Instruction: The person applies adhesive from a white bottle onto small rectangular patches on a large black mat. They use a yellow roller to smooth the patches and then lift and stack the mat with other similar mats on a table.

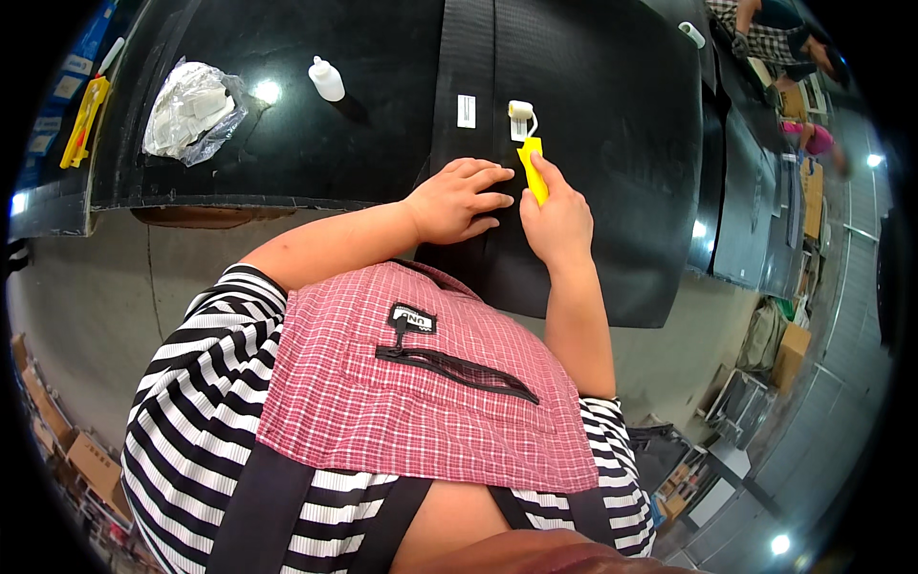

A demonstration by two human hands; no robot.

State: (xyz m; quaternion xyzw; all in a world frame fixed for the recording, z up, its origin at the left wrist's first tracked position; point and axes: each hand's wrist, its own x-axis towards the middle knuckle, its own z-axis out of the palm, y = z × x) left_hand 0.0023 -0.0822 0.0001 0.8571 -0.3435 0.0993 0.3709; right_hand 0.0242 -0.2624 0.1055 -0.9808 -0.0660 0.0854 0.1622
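Observation:
My right hand (557,218) is closed around the yellow handle of a small paint roller (533,165). The roller's pale head points away from me and lies over a white label (519,132) on a black sheet (612,182), partly covering it. My left hand (457,203) rests on the black material just left of the handle, palm down with fingers spread and nothing in it. Farther ahead of that hand, a second white label (466,112) with a dark strip lies left of a lengthwise seam.
A white squeeze bottle (326,79) stands on the black worktop (258,163), with a clear plastic bag of white material (196,110) to its left. A yellow tool (84,122) is at the far left edge. Another white roll (691,35) lies far right, near other people.

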